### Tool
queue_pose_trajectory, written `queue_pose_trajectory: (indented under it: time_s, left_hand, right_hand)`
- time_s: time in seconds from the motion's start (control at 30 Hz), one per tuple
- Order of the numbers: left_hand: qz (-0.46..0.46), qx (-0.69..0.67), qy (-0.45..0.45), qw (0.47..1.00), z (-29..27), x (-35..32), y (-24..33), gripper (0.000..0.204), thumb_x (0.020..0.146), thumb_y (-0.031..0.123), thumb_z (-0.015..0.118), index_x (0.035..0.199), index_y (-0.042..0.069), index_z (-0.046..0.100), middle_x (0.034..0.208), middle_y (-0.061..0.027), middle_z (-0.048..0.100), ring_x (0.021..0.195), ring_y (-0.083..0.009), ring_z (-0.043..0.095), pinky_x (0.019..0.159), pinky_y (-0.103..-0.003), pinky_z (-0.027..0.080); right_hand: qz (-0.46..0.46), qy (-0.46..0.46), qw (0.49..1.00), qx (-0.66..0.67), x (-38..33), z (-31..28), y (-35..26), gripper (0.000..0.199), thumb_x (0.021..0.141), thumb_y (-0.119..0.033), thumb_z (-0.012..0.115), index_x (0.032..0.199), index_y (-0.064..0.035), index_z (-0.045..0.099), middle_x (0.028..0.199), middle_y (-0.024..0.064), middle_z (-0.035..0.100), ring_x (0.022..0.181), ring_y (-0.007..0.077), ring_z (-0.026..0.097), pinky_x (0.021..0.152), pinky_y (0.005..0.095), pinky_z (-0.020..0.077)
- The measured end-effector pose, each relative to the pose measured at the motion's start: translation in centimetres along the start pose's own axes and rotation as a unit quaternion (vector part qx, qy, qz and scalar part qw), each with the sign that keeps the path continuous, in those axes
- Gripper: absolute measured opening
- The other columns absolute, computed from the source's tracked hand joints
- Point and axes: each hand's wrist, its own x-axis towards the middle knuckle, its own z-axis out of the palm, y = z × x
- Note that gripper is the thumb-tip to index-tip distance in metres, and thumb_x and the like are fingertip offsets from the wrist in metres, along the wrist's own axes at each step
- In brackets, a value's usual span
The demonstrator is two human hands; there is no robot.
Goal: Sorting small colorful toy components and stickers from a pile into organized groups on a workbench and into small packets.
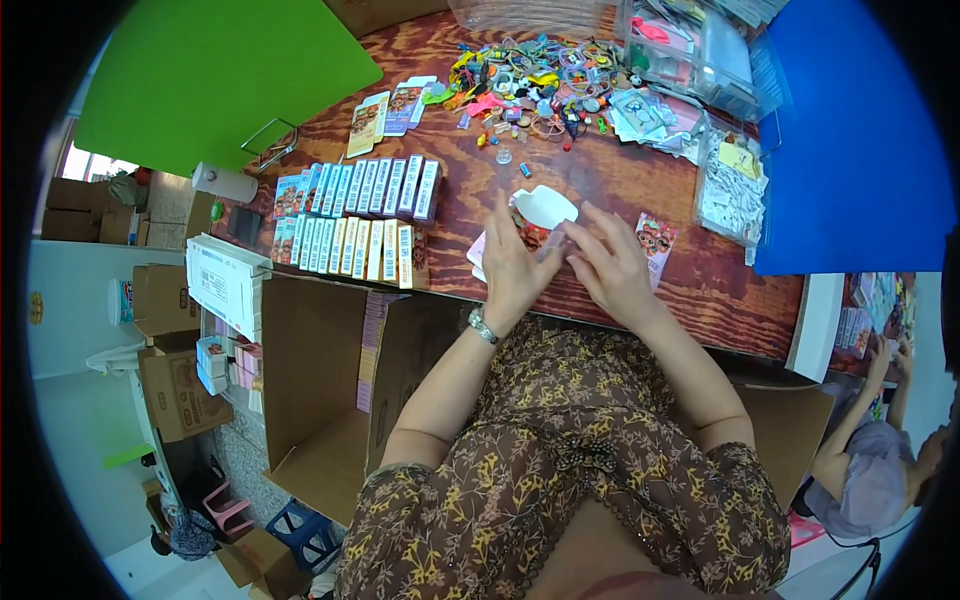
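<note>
Just beyond the table's near edge, a small printed cardboard box (547, 209) stands open with its white flaps up. My left hand (514, 262) is closed around the box's left side, fingers along it and thumb toward me. On the other side, my right hand (610, 258) has its fingers bent in at the box. A small translucent piece (549, 246) shows between my left thumb and right fingertips; what it is I cannot make out. A flat printed carton (655, 240) lies by my right hand, and a pinkish card (478, 254) lies partly under my left.
Filled small boxes (350, 250) stand in rows at left. Loose colourful trinkets (540, 80) heap at the back. A clear tray of packets (733, 185) sits at right. Open brown cartons (315, 370) stand below the table edge. Another person (865, 470) works at far right.
</note>
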Motion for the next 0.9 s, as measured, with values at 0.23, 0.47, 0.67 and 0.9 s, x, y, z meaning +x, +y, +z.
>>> queue_pose_trajectory:
  time_s: [0.23, 0.47, 0.67, 0.9]
  left_hand:
    - [0.043, -0.126, 0.036, 0.99, -0.1, -0.3, 3.3, 0.081, 0.067, 0.004, 0.081, 0.139, -0.001, 0.043, 0.115, -0.0196, 0.057, 0.103, -0.036, 0.061, 0.085, -0.043, 0.053]
    - [0.125, -0.132, 0.029, 0.983, 0.4, -0.5, 3.3, 0.061, 0.064, 0.001, 0.08, 0.12, 0.002, 0.054, 0.118, -0.0201, 0.057, 0.104, -0.04, 0.059, 0.086, -0.045, 0.052]
    - [0.129, -0.085, 0.014, 0.988, 0.8, -1.2, 3.2, 0.077, 0.067, 0.005, 0.08, 0.136, -0.002, 0.045, 0.127, -0.0219, 0.054, 0.113, -0.0413, 0.056, 0.095, -0.048, 0.046]
    - [0.114, -0.061, 0.012, 0.992, 0.8, -1.0, 3.1, 0.096, 0.069, 0.009, 0.081, 0.147, -0.014, 0.029, 0.136, -0.0282, 0.049, 0.119, -0.0421, 0.052, 0.1, -0.049, 0.042]
  right_hand:
    - [0.033, 0.036, 0.998, 0.035, -0.5, 0.1, 0.0, 0.04, 0.081, -0.014, 0.078, 0.12, -0.009, 0.068, 0.135, 0.0185, 0.055, 0.112, 0.0344, 0.061, 0.096, 0.0442, 0.0515]
    - [0.096, 0.067, 0.985, 0.127, 0.1, -2.0, -1.0, 0.032, 0.09, -0.014, 0.072, 0.12, -0.0036, 0.064, 0.127, 0.0155, 0.061, 0.106, 0.0257, 0.064, 0.089, 0.0389, 0.0533]
    - [0.301, 0.015, 0.848, 0.436, 0.0, -1.1, -0.2, 0.026, 0.101, -0.013, 0.059, 0.125, -0.0005, 0.06, 0.114, 0.0051, 0.064, 0.103, 0.0115, 0.063, 0.084, 0.028, 0.0547]
    - [0.283, 0.018, 0.916, 0.282, 0.5, -1.7, -1.5, 0.023, 0.094, -0.006, 0.066, 0.117, -0.0013, 0.071, 0.111, 0.0082, 0.064, 0.093, 0.0132, 0.067, 0.076, 0.0267, 0.058]
